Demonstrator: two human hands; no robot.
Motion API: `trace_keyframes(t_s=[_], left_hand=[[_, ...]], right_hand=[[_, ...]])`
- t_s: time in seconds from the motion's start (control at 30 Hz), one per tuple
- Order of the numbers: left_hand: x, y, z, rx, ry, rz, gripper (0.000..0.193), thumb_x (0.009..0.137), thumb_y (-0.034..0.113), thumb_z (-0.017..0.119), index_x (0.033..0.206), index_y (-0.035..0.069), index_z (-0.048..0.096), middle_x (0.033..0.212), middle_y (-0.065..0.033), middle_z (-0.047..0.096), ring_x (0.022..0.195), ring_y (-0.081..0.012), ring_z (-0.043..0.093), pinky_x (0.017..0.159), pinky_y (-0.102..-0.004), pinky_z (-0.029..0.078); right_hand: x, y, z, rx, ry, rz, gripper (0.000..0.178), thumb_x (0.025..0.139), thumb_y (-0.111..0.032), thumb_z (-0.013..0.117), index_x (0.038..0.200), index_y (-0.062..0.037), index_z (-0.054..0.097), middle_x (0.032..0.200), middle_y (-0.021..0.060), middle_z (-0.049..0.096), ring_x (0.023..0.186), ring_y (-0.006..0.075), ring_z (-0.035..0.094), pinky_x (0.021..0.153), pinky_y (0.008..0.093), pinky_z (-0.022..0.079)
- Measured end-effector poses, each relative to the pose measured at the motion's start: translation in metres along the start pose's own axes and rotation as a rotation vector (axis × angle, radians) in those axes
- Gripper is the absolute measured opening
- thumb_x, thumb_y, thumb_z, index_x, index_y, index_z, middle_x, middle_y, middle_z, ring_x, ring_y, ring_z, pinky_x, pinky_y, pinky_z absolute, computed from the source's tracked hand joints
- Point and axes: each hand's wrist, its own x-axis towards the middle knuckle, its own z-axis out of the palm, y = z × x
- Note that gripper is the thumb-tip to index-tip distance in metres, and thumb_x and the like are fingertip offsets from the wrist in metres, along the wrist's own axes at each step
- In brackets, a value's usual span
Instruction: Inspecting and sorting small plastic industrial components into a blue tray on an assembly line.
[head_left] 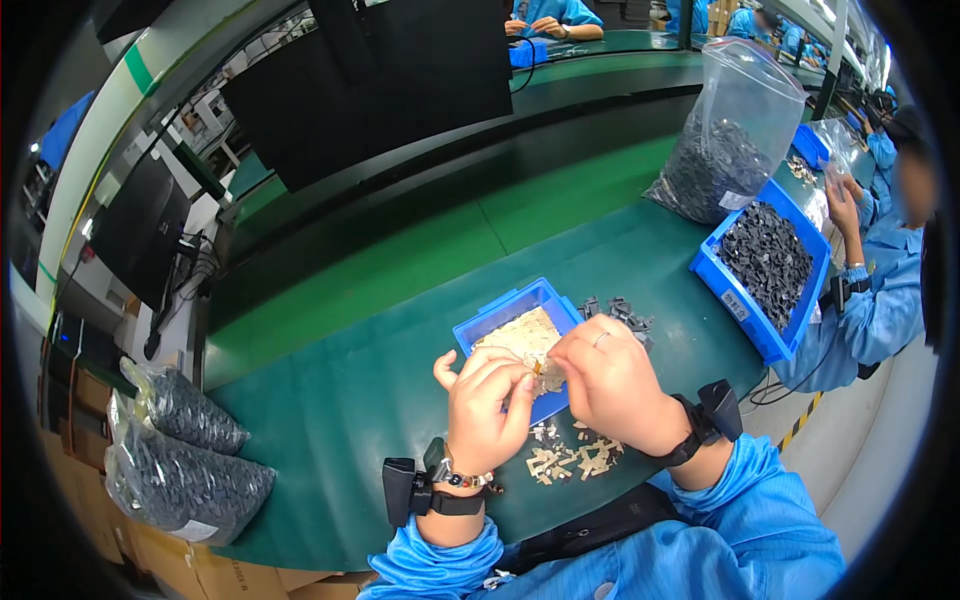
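My left hand (490, 405) is closed in a pinch, thumb against fingers, with a small amber-coloured piece (538, 367) at its tips. Close beside it, my right hand (612, 382) also pinches; whatever lies between its fingertips is too small to make out. Both hands are held over a blue bin (467, 331) filled with small cream-coloured parts (522, 334). Loose cream and dark parts (578, 458) lie on the green table (370, 410) in front of the bin. Behind my right hand is a small heap of black parts (622, 314).
A blue tray of black parts (768, 258) stands to the right, with a large clear bag of black parts (715, 165) behind it. Two more filled bags (190, 490) sit at the left edge. A dark panel (370, 90) stands beyond. A co-worker (880, 290) sits at right.
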Motion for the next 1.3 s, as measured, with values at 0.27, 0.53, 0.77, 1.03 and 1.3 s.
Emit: trace_keyframes(t_s=[0.27, 0.53, 0.77, 1.03, 1.3], left_hand=[[0.001, -0.003, 0.002, 0.082, 0.029, -0.083, 0.008, 0.087, 0.011, 0.066, 0.079, 0.011, 0.068, 0.079, 0.0015, 0.068, 0.091, -0.0170, 0.063, 0.101, -0.0458, 0.022], [0.000, 0.000, 0.003, 0.022, 0.035, -0.068, 0.009, 0.087, 0.012, 0.067, 0.079, 0.011, 0.068, 0.079, 0.0024, 0.067, 0.092, -0.0169, 0.062, 0.101, -0.0453, 0.022], [0.001, 0.002, 0.002, 0.040, 0.076, -0.096, 0.008, 0.088, 0.012, 0.066, 0.080, 0.011, 0.068, 0.079, 0.0028, 0.068, 0.092, -0.0170, 0.062, 0.101, -0.0438, 0.022], [0.000, 0.000, 0.003, 0.021, 0.063, -0.074, 0.007, 0.087, 0.011, 0.067, 0.080, 0.011, 0.067, 0.082, 0.0015, 0.067, 0.092, -0.0174, 0.062, 0.100, -0.0427, 0.023], [0.000, 0.011, 0.003, 0.039, 0.207, -0.150, 0.004, 0.081, 0.008, 0.073, 0.082, 0.010, 0.070, 0.081, -0.0019, 0.068, 0.090, -0.0177, 0.063, 0.100, -0.0423, 0.025]], right_hand=[[0.001, 0.010, -0.003, 0.191, -0.072, 0.131, 0.007, 0.078, -0.005, 0.070, 0.084, -0.0018, 0.071, 0.078, 0.0133, 0.067, 0.076, 0.0307, 0.064, 0.073, 0.0398, 0.051], [0.002, 0.005, -0.003, 0.427, -0.129, 0.305, 0.013, 0.080, -0.001, 0.066, 0.092, 0.0009, 0.071, 0.083, 0.0153, 0.069, 0.079, 0.0321, 0.066, 0.077, 0.0386, 0.052], [0.002, 0.006, -0.002, 0.127, -0.070, 0.138, 0.017, 0.081, 0.002, 0.062, 0.097, 0.0037, 0.070, 0.092, 0.0155, 0.069, 0.087, 0.0331, 0.064, 0.084, 0.0395, 0.051], [0.003, 0.001, 0.001, 0.552, -0.152, 0.335, 0.005, 0.084, 0.000, 0.067, 0.088, 0.0027, 0.069, 0.084, 0.0123, 0.069, 0.081, 0.0230, 0.066, 0.075, 0.0327, 0.052], [0.003, 0.000, 0.006, 0.496, -0.052, 0.298, 0.005, 0.081, -0.003, 0.066, 0.082, 0.0014, 0.067, 0.080, 0.0151, 0.067, 0.076, 0.0297, 0.066, 0.072, 0.0369, 0.051]])
